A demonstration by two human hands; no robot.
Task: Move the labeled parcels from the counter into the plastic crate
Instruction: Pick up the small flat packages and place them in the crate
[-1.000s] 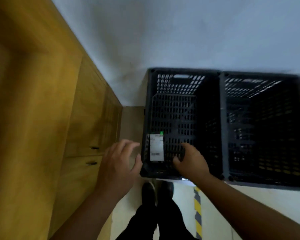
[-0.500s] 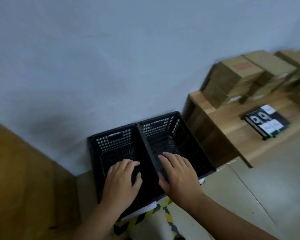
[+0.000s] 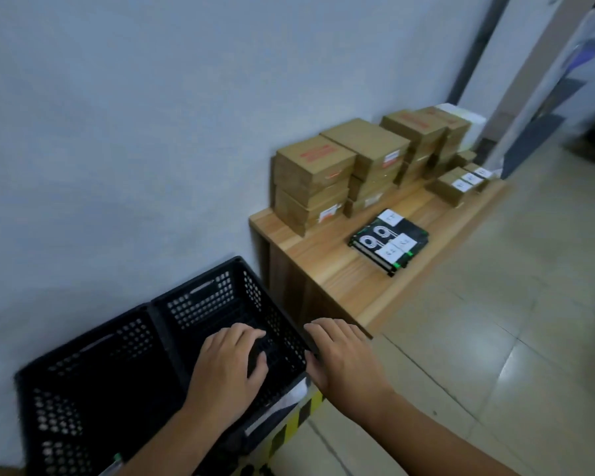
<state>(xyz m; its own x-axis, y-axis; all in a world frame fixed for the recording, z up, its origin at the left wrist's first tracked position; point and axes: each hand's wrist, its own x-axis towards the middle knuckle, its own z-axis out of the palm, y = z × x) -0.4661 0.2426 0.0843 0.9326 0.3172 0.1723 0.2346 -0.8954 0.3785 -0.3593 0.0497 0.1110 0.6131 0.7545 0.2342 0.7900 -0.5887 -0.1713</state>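
Two black plastic crates stand side by side on the floor against the wall, the left crate [image 3: 83, 379] and the right crate [image 3: 220, 300]. My left hand [image 3: 227, 369] hovers over the right crate, fingers apart, holding nothing. My right hand [image 3: 344, 359] is spread above that crate's right rim, also empty. On the wooden counter [image 3: 323, 269] to the right lies a black parcel stack [image 3: 389, 245] with white labels. A corner of a white-labelled parcel [image 3: 115, 463] shows at the left crate's near edge.
Stacks of brown cardboard boxes [image 3: 316, 180] line the wall on the counter, with small labelled boxes [image 3: 461, 183] at its far end. Yellow-black tape [image 3: 289, 431] marks the tiled floor by the crates. A doorway and grey panel stand at the far right.
The view has swung from looking down into the left crate up and right to the counter. Both hands have moved from the left crate to the right crate, still empty.
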